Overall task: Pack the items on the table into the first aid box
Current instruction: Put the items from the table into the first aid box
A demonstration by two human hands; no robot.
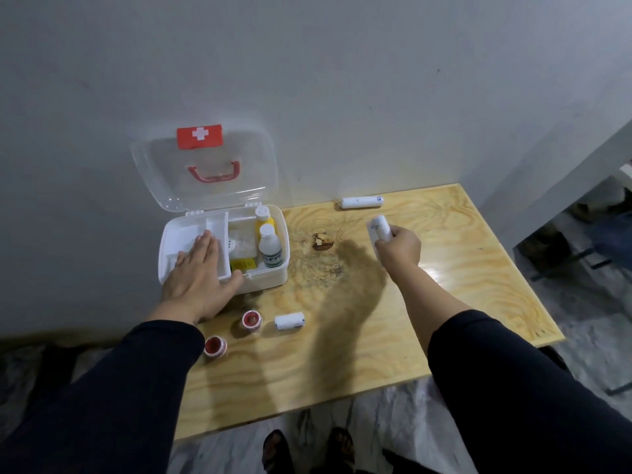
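Observation:
The white first aid box stands open at the table's back left, its clear lid leaning on the wall. Inside are two white bottles, a yellow packet and a white inner tray. My left hand lies flat on that tray, fingers spread. My right hand is lifted over the table's middle right, shut on a white bandage roll. Another long white roll lies by the wall. A short white roll and two red-cored tape rolls lie in front of the box.
The wooden table has a dark burn stain near its centre. A grey wall runs behind it. A grey ledge stands at the right. My sandalled feet show below the front edge.

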